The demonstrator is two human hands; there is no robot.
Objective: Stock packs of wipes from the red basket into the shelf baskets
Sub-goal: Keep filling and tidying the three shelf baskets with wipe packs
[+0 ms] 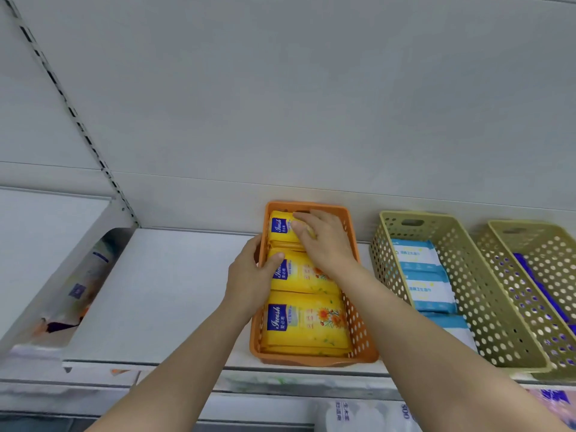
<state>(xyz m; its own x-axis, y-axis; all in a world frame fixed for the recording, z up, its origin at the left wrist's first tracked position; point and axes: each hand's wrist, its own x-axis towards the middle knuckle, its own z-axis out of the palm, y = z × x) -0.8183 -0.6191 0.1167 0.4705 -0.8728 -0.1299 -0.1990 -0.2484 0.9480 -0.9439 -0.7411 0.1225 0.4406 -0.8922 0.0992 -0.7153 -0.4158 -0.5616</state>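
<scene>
Head view: both arms reach up to the white shelf (162,291). The right hand (324,241) lies over the rear yellow plastic wipes pack (282,229) in the perforated orange plastic basket (355,325), fingers curled on its top, apparently seating it. The left hand (249,275) clasps the basket's left wall, thumb on the middle pack. Best press the pack flat behind the others while steadying the basket. The red basket is out of sight.

Even bright light, blurred warped edges
</scene>
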